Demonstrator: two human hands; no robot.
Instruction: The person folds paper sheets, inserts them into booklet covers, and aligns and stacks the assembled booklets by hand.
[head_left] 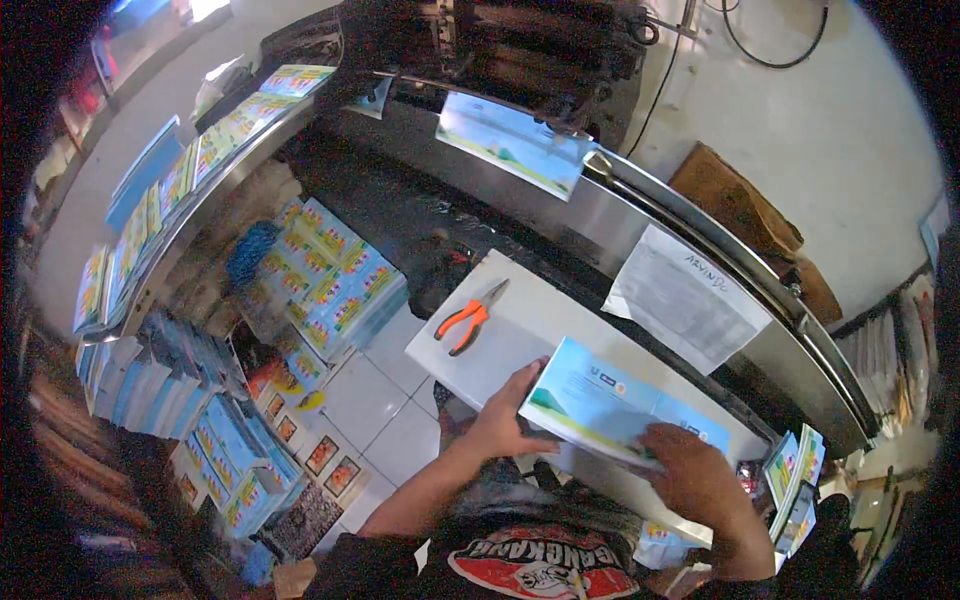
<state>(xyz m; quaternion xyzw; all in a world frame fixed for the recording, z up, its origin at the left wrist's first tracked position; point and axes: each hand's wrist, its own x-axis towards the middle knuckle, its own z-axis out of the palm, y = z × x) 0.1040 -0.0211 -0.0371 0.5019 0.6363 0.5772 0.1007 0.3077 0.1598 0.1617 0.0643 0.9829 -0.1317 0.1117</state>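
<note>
A stack of light blue printed sheets [583, 398] with a green and yellow lower band sits over the white worktop in front of me. My left hand [508, 412] grips its left end, fingers at the far corner and thumb along the near side. At the near edge, toward the right, my right hand [692, 462] has its fingers curled against the sheets, slightly blurred. More blue sheet [690, 418] shows just beyond that hand. Pliers with orange handles [466, 324] lie on the worktop's left part, apart from both hands.
A metal machine rail [690, 235] runs behind the white worktop [437, 352], with a printed blue sheet [515, 143] and a handwritten paper [685, 297] on it. Printed stacks [335, 265] stand at the left, with more on a curved ledge [205, 165] and the tiled floor [368, 400].
</note>
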